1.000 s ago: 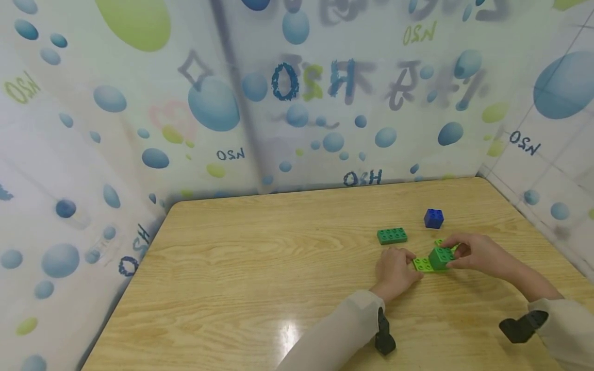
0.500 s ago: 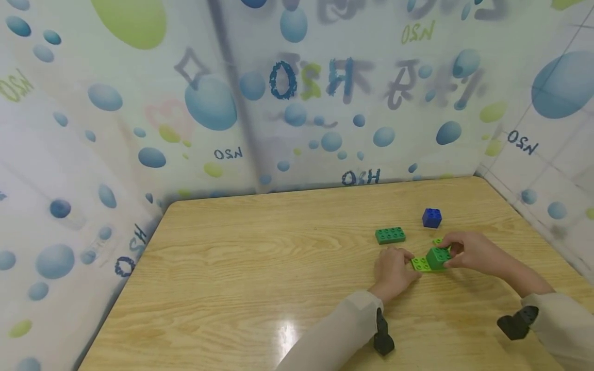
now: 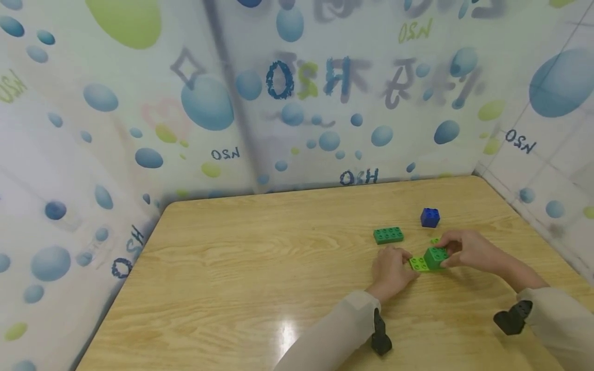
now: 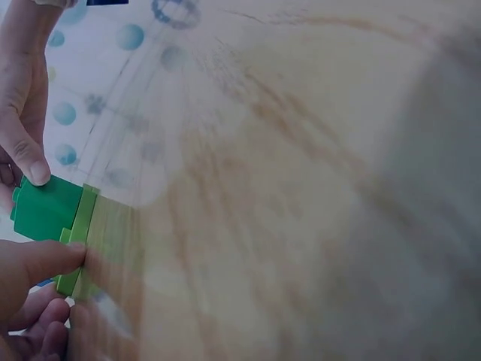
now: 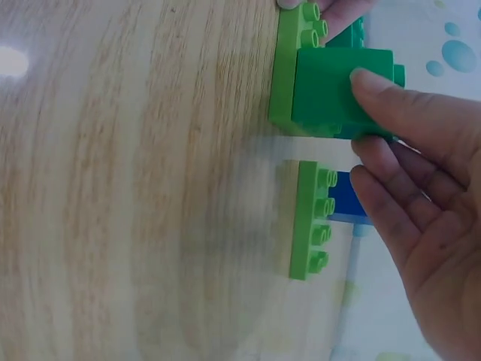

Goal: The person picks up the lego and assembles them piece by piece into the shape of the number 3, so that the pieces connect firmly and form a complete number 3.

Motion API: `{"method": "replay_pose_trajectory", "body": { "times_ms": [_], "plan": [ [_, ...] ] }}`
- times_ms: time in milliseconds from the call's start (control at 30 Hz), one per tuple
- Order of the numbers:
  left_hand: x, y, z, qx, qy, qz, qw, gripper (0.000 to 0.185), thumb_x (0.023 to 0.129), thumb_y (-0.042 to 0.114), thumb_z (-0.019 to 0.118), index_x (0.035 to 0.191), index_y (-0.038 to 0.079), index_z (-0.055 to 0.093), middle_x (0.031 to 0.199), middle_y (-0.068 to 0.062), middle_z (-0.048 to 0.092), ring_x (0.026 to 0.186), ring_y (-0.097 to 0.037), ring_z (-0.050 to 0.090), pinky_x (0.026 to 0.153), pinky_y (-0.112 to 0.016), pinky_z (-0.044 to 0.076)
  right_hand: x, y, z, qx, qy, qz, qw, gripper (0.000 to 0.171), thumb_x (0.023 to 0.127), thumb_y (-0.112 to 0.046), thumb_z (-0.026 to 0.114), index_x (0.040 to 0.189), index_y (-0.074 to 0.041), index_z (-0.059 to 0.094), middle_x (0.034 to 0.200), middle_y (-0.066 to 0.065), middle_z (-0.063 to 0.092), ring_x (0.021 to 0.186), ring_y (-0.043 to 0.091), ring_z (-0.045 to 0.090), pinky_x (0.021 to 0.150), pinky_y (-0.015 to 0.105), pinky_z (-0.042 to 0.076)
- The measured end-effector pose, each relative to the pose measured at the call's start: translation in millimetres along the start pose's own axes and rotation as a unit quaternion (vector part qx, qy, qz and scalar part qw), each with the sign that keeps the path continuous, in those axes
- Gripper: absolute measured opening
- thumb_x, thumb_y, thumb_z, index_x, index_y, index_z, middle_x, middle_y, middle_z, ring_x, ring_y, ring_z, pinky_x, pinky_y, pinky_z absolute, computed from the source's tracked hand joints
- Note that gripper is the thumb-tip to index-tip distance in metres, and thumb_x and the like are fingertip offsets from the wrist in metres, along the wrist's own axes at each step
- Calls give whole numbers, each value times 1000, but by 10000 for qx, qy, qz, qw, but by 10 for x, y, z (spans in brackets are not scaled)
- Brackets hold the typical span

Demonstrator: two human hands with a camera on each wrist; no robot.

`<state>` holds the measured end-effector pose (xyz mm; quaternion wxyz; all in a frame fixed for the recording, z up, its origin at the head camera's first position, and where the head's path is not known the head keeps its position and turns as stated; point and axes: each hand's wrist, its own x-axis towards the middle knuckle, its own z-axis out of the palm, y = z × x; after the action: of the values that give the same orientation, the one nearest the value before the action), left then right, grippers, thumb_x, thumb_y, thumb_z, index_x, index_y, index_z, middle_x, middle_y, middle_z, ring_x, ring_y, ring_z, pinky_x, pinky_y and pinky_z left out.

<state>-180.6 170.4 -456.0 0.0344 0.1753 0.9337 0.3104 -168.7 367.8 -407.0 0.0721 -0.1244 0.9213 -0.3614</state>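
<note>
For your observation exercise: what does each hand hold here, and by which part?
The right hand pinches the dark green block by its sides, seated on the light green plate. The left hand steadies that plate's end.

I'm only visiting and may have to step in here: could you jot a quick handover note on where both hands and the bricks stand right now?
Left hand: its grip steadies the light green plate flat on the table.
Right hand: fingers pinch the dark green cube brick, which sits on that plate.
Loose: a second light green plate beside the right hand, a dark green flat brick and a blue cube farther back.
Done: the green cube looks seated on the plate.
Left: the three loose bricks lie unjoined; probably press the cube firm before letting go.
</note>
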Motion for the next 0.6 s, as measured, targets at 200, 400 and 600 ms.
{"method": "replay_pose_trajectory", "body": {
  "times_ms": [200,400,600],
  "plan": [
    [-13,-4,-14,27,-69,-33,10000,30,72,36,78,99,28,70,78,15,44,71,-1,40,57,-17,30,-15,46,7,10,-113,-97,9999,41,74,-17,76,106,3,61,92,6,59,75,10,56,63,27,48],
    [-14,3,-22,89,-62,9,9999,30,72,37,77,100,28,69,79,15,46,74,-1,42,59,-17,30,-42,126,14,104,-44,-121,9999,43,76,-19,75,110,2,60,101,10,57,79,9,57,65,27,49],
    [-15,2,-20,139,-53,6,9999,30,72,37,77,100,28,69,78,15,45,73,-1,41,58,-17,30,-74,191,6,450,-34,-146,9989,45,78,-15,72,115,5,56,110,18,56,83,7,57,66,27,49]
  ]
}}
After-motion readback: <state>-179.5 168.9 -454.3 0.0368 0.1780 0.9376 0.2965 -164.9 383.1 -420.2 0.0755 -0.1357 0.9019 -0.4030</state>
